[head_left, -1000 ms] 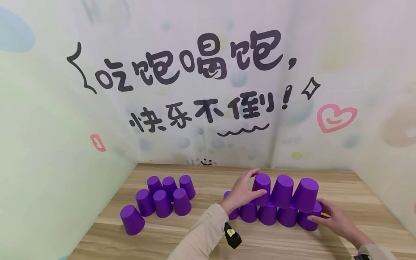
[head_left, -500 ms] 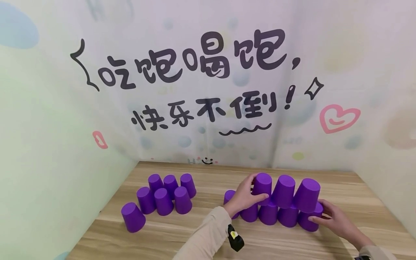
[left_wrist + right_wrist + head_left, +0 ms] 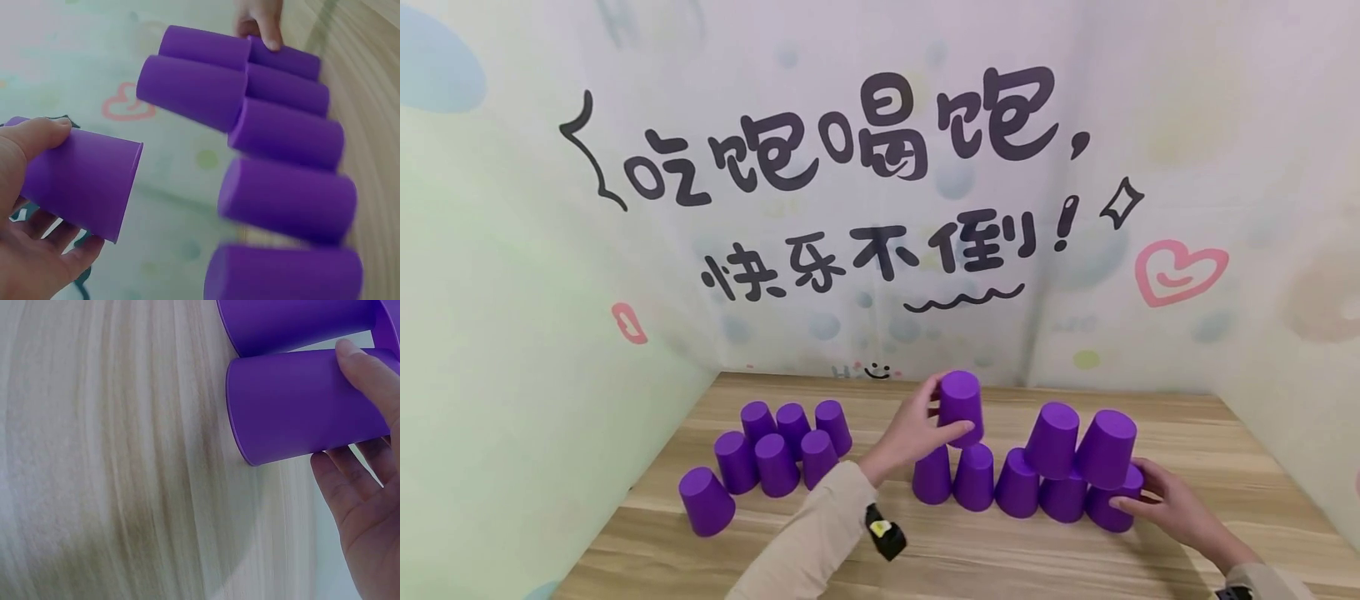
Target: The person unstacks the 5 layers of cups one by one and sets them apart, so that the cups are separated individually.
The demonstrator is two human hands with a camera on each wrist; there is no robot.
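Moved leftward, one cup (image 3: 961, 404) is gripped by the left hand (image 3: 913, 429) above the left end of the bottom row (image 3: 1017, 487), whose rightmost cup (image 3: 1105, 506) the right hand (image 3: 1176, 504) holds, and dipping too low could knock that row askew.

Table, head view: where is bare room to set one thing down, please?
The table is bare in front of the five-cup row, between the left sleeve and right sleeve, and behind it, towards the backdrop. Crowded: the row itself and the seven cups at left.
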